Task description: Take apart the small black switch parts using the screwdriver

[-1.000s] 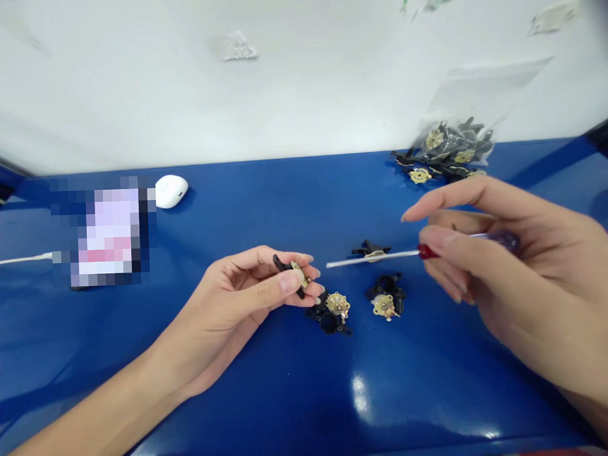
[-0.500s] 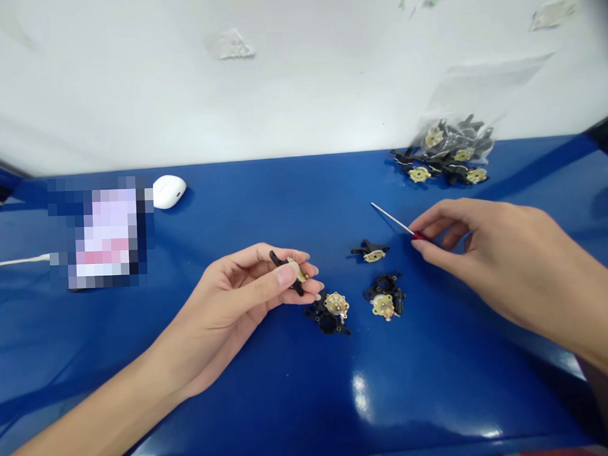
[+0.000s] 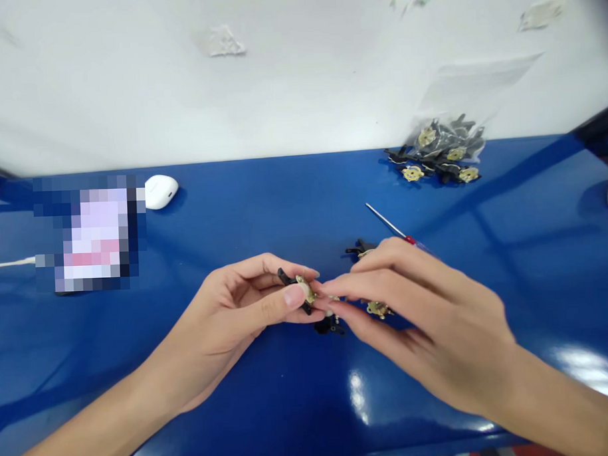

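Pinched in my left hand [image 3: 247, 303] is a small black plastic part with a brass-coloured plate [image 3: 306, 290], the thumb pressing on it. My right hand [image 3: 426, 310] is empty, its fingers stretched towards the left fingertips, with a narrow gap between thumb and fingers. Below the fingertips, a black housing [image 3: 330, 325] lies on the blue table [image 3: 270, 402]. A brass-plated assembly [image 3: 380, 309] and another black part [image 3: 357, 248] are partly hidden by my right hand. Behind that hand rests a screwdriver [image 3: 386, 218] with a thin shaft and a red collar.
At the back right, several black and brass parts [image 3: 412, 173] lie beside a clear plastic bag [image 3: 453, 139] holding more. To the left are a blurred-out phone [image 3: 95, 235], its white cable [image 3: 11, 263] and a white earbud case [image 3: 161, 192]. A white wall [image 3: 299, 88] stands behind.
My right hand has let go of the screwdriver, which now lies on the table, and has moved left to the left fingertips. My left hand still holds the part. The view has shifted slightly.
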Demonstrator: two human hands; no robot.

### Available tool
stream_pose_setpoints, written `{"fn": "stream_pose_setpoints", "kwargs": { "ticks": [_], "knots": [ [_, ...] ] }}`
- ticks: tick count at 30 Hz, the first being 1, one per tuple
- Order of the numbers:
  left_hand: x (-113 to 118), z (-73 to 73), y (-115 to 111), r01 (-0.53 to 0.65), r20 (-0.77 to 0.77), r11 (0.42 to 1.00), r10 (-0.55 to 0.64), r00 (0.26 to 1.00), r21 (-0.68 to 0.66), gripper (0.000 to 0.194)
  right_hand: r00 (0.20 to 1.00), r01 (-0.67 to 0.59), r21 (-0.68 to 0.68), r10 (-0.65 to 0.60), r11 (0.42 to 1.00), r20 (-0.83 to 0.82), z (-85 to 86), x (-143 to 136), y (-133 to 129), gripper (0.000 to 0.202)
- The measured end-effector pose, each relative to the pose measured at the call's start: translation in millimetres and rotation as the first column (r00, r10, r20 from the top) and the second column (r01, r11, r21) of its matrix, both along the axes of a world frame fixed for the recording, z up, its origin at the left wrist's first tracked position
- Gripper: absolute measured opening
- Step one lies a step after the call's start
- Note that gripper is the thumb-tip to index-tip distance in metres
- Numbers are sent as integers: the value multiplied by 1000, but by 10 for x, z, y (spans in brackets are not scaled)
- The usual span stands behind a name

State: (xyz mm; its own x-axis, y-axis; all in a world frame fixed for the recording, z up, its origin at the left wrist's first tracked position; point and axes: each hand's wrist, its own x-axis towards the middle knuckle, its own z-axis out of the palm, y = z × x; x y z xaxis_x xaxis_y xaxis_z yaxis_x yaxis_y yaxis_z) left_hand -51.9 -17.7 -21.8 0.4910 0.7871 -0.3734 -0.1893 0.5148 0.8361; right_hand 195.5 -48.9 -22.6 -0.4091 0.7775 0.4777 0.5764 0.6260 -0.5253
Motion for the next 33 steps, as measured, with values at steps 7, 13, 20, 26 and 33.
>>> {"fn": "stream_pose_setpoints", "kwargs": {
  "ticks": [7, 13, 20, 26, 33],
  "knots": [
    [-15, 4, -27, 22, -49, 1000, -22, 999, 4, 14, 1000, 23, -33, -22, 999, 16, -82, -56, -53, 18],
    [-8, 7, -28, 45, -67, 999, -45, 997, 0, 13, 999, -40, -99, 42, 994, 21, -107, 15, -60, 19],
    [-42, 2, -16, 78, -98, 997, -75, 992, 23, 14, 993, -112, -88, 114, 990, 18, -67, -3, 8, 20],
    [-13, 59, -7, 76, -174, 988, -51, 983, 138, 12, 993, -108, -118, 113, 987, 36, -21, -39, 10, 24],
    [14, 122, -26, 63, -201, 975, -19, 979, 215, 10, 995, -85, -163, 91, 983, 34, -36, -54, 2, 24]
  ]
}}
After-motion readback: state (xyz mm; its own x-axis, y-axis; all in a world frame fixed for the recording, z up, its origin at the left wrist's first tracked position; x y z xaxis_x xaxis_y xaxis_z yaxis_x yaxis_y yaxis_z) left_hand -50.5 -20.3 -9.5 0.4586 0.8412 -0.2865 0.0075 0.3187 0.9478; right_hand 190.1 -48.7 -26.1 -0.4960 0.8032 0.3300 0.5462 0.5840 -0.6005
